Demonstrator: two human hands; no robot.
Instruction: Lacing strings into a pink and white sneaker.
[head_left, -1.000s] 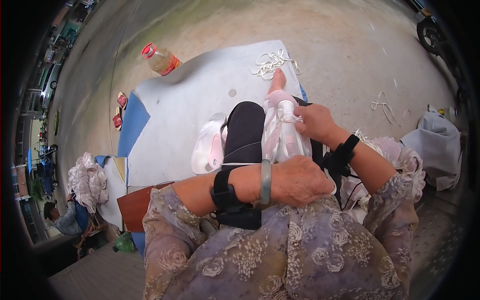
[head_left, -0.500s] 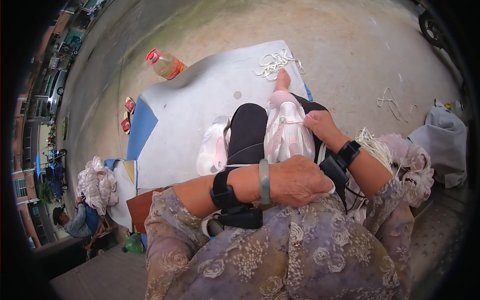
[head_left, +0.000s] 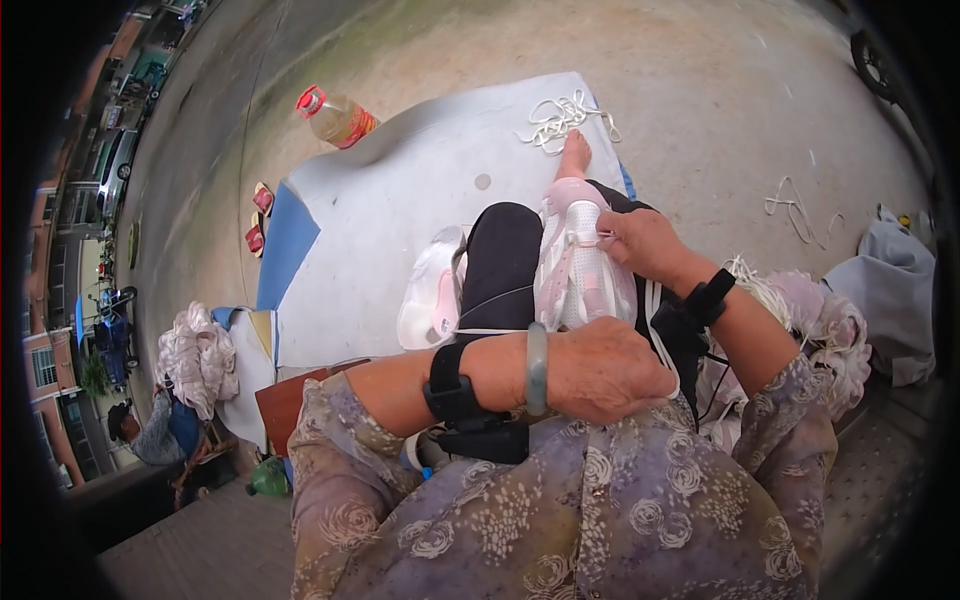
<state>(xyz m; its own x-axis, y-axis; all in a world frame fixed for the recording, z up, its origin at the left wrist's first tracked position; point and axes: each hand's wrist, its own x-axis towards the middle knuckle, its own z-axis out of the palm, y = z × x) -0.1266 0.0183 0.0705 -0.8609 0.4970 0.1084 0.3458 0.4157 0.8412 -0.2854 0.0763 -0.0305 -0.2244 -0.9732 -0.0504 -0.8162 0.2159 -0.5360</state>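
Shoe upper (head_left: 584, 272) on leg (head_left: 617, 198), right fingers (head_left: 620, 232) touching it.

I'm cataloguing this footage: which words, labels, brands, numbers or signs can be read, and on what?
No text can be read.
Bottle: red-and-yellow label, print too small and blurred.
Shoe upper on the lap: no lettering visible.
Distant buildings: too small to tell.

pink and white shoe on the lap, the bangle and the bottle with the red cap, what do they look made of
Pink and white shoe: probably synthetic mesh, matt; its white part is dotted with tiny holes.
Bangle: perhaps jade or other stone, though glass is possible; pale, smooth, rigid ring.
Bottle: likely clear plastic, glossy; see-through wall.
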